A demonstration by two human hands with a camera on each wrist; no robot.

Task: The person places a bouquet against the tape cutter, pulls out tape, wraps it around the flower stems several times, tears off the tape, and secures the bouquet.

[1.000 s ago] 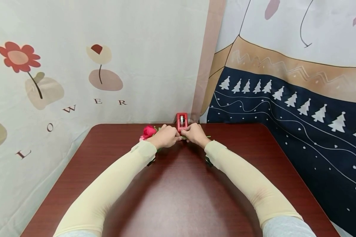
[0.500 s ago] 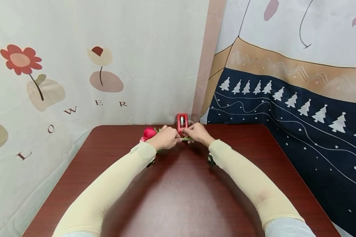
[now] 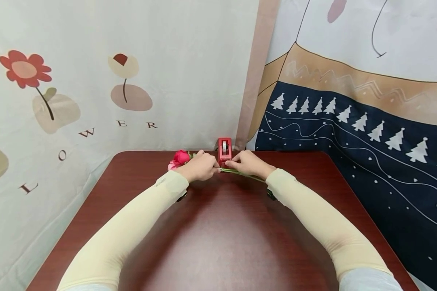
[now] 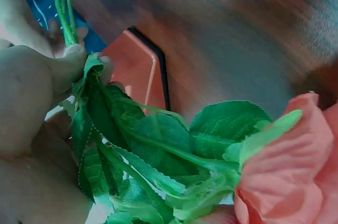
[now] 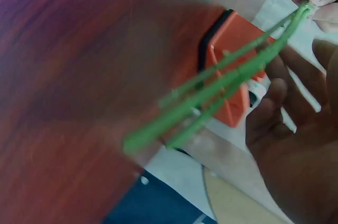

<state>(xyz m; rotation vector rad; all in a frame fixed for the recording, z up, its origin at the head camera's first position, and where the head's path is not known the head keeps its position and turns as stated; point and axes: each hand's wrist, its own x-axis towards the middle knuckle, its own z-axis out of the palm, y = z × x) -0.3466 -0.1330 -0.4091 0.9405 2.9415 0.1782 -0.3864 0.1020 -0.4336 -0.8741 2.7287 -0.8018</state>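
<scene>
My left hand (image 3: 202, 166) pinches a bunch of roses by the green stems (image 3: 236, 172) just below the leaves (image 4: 158, 139). A red rose (image 3: 181, 156) and a pink rose (image 3: 172, 165) lie to its left. The bare stems point right, passing in front of my right hand (image 3: 250, 163). That hand is at the near end of a red tape dispenser (image 3: 224, 150). In the right wrist view its fingers (image 5: 269, 102) are loosely bent and apart from the stems, with nothing visible between them. Whether a fingertip touches the dispenser or its tape is hard to tell.
The dispenser stands at the far edge of a dark red-brown wooden table (image 3: 218, 242). Directly behind the table hang a pale printed cloth (image 3: 189, 81) and, to the right, a dark blue cloth (image 3: 349, 161) with white trees.
My right hand has let go of the stems and moved slightly right, leaving more of the stems showing. My left hand keeps its grip in nearly the same place.
</scene>
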